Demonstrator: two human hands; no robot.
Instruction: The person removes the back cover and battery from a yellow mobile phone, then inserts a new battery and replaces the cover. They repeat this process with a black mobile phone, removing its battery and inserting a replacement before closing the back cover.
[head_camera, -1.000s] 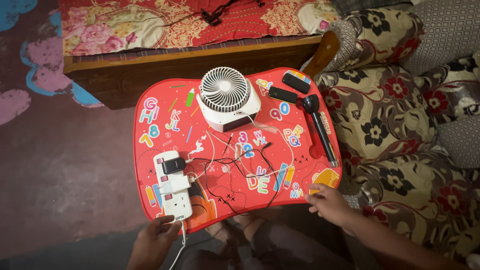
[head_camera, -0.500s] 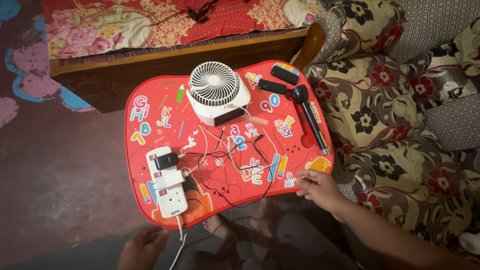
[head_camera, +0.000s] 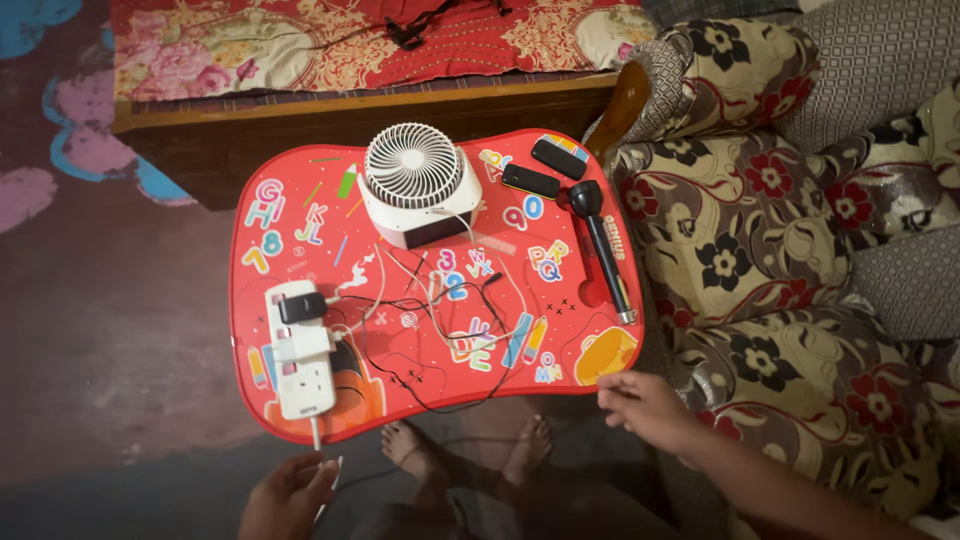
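— What are the fingers doing?
— The right hand (head_camera: 643, 408) hovers just off the near right corner of the red lap table (head_camera: 300, 170), fingers loosely curled and a little apart, holding nothing; the fingertips sit just beside the table's edge, and I cannot tell if they touch it. The left hand (head_camera: 285, 495) is low at the near left, fingers bent around the white cord (head_camera: 318, 440) that drops from the power strip (head_camera: 298, 350); how tight the grip is, I cannot tell.
— And the strip itself?
— It lies flat on the near left part of the table, long axis running near to far, cord end pointing toward the person. A black plug (head_camera: 302, 307) and a white plug (head_camera: 305, 345) sit in it.
— Anything else?
— A white fan (head_camera: 416, 192) stands at the far middle, loose wires (head_camera: 450, 330) sprawl across the centre, and a black torch (head_camera: 600, 245) lies along the right side, head pointing away
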